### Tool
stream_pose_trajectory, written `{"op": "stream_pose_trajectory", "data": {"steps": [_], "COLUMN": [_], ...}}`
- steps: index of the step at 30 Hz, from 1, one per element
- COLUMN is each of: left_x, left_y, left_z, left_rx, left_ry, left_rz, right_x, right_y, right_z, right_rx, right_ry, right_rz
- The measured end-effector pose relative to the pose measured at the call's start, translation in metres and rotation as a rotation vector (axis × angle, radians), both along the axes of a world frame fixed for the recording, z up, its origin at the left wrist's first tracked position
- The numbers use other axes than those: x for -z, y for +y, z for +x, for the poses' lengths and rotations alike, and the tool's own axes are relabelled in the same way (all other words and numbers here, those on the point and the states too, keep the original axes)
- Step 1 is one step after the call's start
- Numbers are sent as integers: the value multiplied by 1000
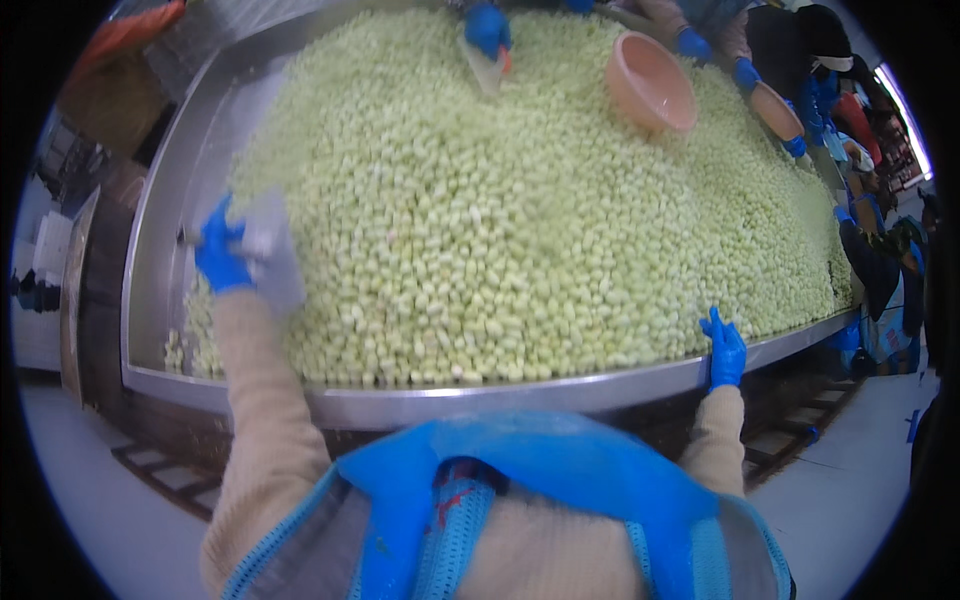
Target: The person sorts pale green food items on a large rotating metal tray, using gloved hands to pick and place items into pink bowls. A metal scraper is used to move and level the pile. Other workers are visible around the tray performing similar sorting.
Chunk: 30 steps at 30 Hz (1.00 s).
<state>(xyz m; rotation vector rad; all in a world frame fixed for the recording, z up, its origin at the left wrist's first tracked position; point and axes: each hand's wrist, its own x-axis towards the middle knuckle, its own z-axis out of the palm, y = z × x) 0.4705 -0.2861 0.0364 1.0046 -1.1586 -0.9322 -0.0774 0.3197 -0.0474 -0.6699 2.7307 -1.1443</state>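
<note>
A wide heap of pale green, oval, bean-like pieces [480, 225] fills most of a stainless steel table [214, 142] with raised sides. Over the heap's left edge, my left hand [223, 251], in a blue glove, grips a flat, whitish scraper [276, 251] by its handle. The scraper's blade is blurred and points right, toward the pieces. My right hand [725, 352], also gloved in blue, is at the table's front rim on the right. Its fingers reach over the near edge of the heap, apart, with nothing visible in them.
Across the heap, another person's gloved hand [487, 30] holds a translucent scoop or scraper [484, 69]. A pink plastic bowl [651, 82] rests tilted on the pieces. Farther right, a person holds a second pink bowl [777, 111]. Several people stand along the right side.
</note>
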Motion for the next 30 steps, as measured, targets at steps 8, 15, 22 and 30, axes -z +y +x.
{"op": "stream_pose_trajectory", "data": {"steps": [8, 15, 22, 30], "left_x": [-92, 11, -14, 18], "left_y": [37, 122, 171, 84], "left_z": [-190, -333, -338, -169], "left_rx": [680, 1189, 1212, 656], "left_ry": [126, -194, -389, -1188], "left_rz": [-95, 269, -24, -67], "right_x": [-4, -9, -16, -10], "right_y": [6, -8, 1, -1], "right_z": [-1, 2, 9, 15], "right_rx": [21, -40, -63, -50], "right_ry": [-149, -194, -198, -217], "right_rz": [-201, -280, -281, -291]}}
